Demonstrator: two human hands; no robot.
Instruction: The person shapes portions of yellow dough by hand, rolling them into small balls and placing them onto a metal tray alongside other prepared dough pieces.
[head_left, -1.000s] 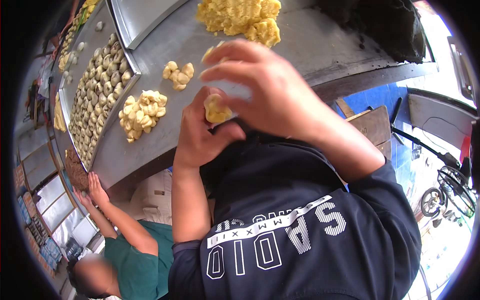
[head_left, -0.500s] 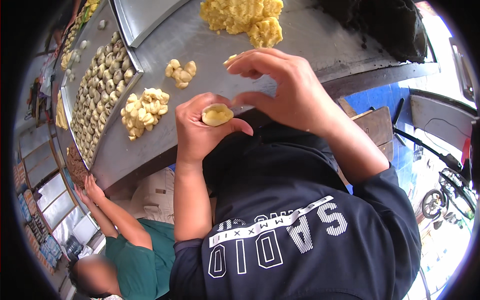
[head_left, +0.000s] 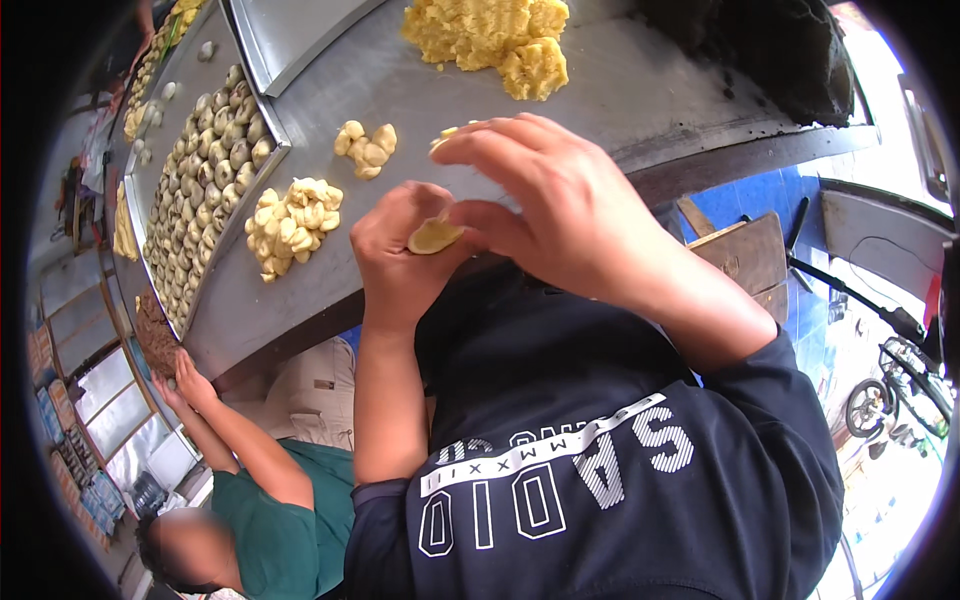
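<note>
One dough cup (head_left: 433, 238) gripped by left fingers (head_left: 418, 197) — right fingers (head_left: 492, 142) parted, thumb (head_left: 492, 222) at rim

A grey metal surface (head_left: 640, 110) crosses the upper part of the view, with blue tiling (head_left: 757, 188) and a brown wooden board (head_left: 750, 250) below its right side. Bright white light floods the far right around a dark wheel (head_left: 868, 405); toward the left rim, framed panes (head_left: 105, 388) stand above small stacked packages (head_left: 100, 497).

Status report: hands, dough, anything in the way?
Left hand holding dough. Right hand arched alongside, thumb at the dough's edge. Nothing seen blocking either hand.
</note>
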